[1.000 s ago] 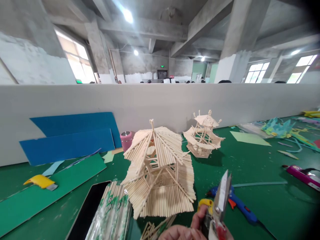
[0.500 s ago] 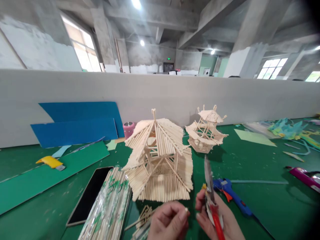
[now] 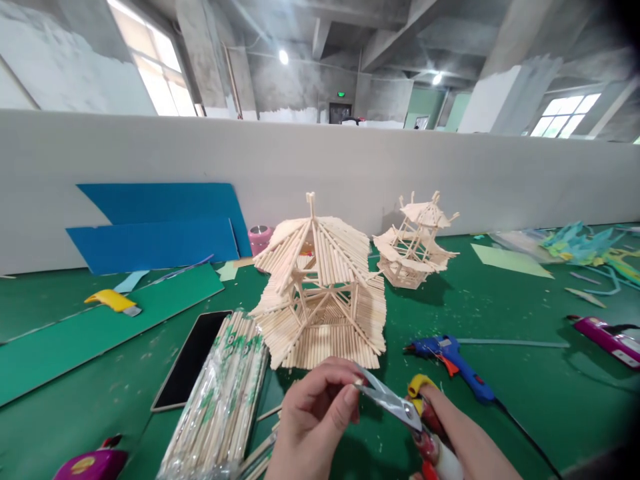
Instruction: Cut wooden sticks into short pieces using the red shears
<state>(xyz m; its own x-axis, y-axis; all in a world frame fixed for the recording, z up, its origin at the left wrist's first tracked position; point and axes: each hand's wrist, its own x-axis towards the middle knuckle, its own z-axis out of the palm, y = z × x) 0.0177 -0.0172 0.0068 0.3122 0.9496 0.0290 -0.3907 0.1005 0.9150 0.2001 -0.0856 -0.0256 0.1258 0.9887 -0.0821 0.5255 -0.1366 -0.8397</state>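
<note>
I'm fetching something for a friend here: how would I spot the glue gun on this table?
Start from the big stick pavilion in the middle of the green table. Just to its right, near the person's right hand, lies the glue gun. It is the only blue tool, with an orange trigger.

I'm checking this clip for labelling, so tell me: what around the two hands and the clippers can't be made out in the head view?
- What the left hand pinches: its own fingertips cover it where the clippers meet them.
- Clipper handles: wrapped by the right hand and cut off by the bottom edge.
- Bundle of sticks: near end cut by the bottom edge; wrapper print too small to read.
- Purple thing: cut by the bottom edge.
</note>
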